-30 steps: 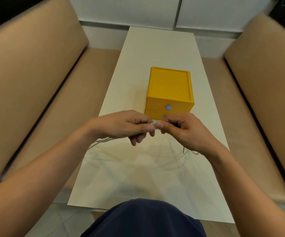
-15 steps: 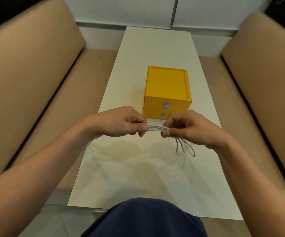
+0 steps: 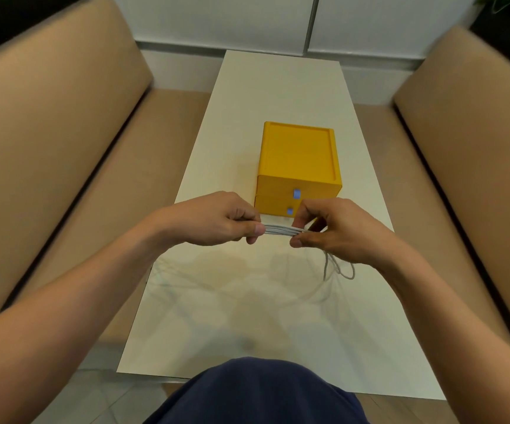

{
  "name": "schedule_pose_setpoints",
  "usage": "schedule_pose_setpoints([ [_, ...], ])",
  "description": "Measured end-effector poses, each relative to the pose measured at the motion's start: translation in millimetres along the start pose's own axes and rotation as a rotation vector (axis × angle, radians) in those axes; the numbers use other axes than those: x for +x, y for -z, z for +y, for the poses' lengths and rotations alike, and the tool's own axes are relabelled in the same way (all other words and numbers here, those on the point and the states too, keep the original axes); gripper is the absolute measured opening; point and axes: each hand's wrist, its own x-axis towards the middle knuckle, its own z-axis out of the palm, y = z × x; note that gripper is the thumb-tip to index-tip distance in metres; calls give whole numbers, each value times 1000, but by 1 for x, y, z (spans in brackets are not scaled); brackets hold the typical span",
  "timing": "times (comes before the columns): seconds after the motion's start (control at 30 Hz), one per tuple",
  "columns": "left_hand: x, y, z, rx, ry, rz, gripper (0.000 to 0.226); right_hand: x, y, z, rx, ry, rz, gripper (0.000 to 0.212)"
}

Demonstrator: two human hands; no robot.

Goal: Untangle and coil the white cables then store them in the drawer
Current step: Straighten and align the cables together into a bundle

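A bundle of white cable (image 3: 281, 231) is stretched flat between my two hands, just above the table. My left hand (image 3: 217, 220) pinches its left end between thumb and fingers. My right hand (image 3: 336, 229) pinches the right end, and loose loops of the cable hang below that hand. Right behind my hands stands a yellow drawer box (image 3: 298, 166) with two stacked drawers, both closed, each with a small blue handle.
The white table (image 3: 247, 316) runs away from me between two tan benches (image 3: 64, 154) and ends at a white wall. My dark blue lap fills the bottom edge of the view.
My hands have pulled apart, so a short flat stretch of cable now shows between them. The hanging loops have shifted to the right, under my right hand.
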Motion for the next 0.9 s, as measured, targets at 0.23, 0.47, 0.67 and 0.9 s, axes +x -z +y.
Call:
schedule_pose_setpoints([
  [0.23,-3,7,-2,-79,13,20,32,-2,0,5,91,70,-129,15],
  [0.47,-1,5,-2,-18,17,37,30,-4,-1,12,151,85,-50,25],
  [0.67,-8,1,-4,-167,-59,102,35,-17,-3,13,170,132,-112,46],
  [0.9,-14,0,1,-275,-147,41,39,-10,-10,17,143,182,77,44],
])
